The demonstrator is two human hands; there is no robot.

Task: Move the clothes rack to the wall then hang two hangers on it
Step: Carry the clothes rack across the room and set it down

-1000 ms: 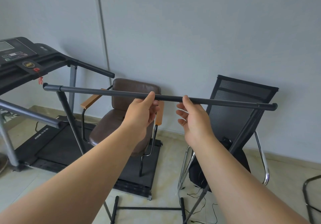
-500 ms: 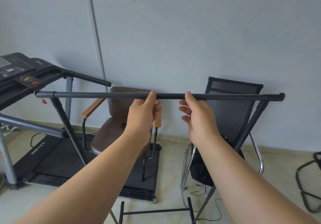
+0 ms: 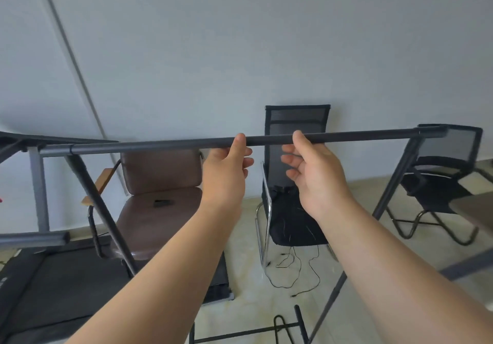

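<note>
Two bare hands reach up to the dark top bar of a clothes rack, which runs level across the view in front of a pale wall. Left hand has its thumb over the bar and fingers curled loosely beneath it, while the right hand hooks its thumb on the bar with fingers half open below. Behind the rack, against the wall, stand a brown chair, a black mesh chair and a treadmill.
</note>
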